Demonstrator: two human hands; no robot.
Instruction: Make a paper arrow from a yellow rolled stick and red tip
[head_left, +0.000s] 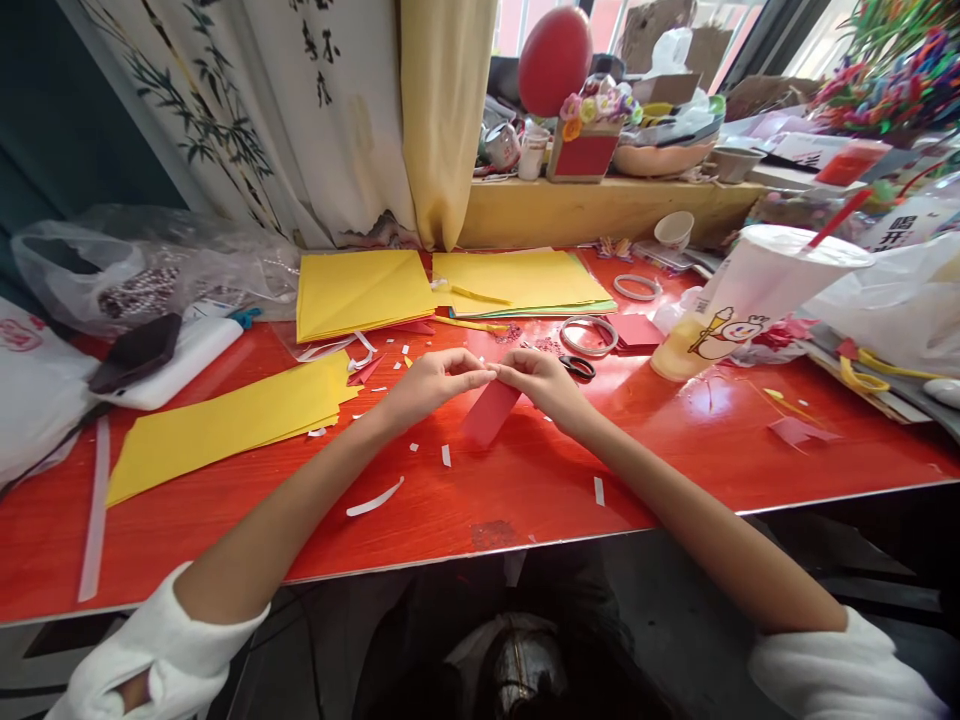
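My left hand point(439, 384) and my right hand point(546, 386) meet over the middle of the table, thumbs and fingertips pinched together. Between and below them a small piece of red paper point(491, 415) slants down toward me, its upper end at my fingers. Whether a smaller scrap is also in the pinch cannot be made out. Black-handled scissors point(579, 368) lie just beyond my right hand, partly hidden. Scattered white paper scraps point(446, 456) surround my hands. To the left lies a stack of yellow paper strips point(225, 425) with cut ends.
Two stacks of yellow sheets point(360, 290) lie at the back. Tape rolls point(589, 337) and red paper squares point(636, 332) sit behind my right hand. A tall drink cup point(720, 310) stands right. Plastic bags and a dark phone point(139, 355) crowd the left. The red table's point(517, 510) edge is near me.
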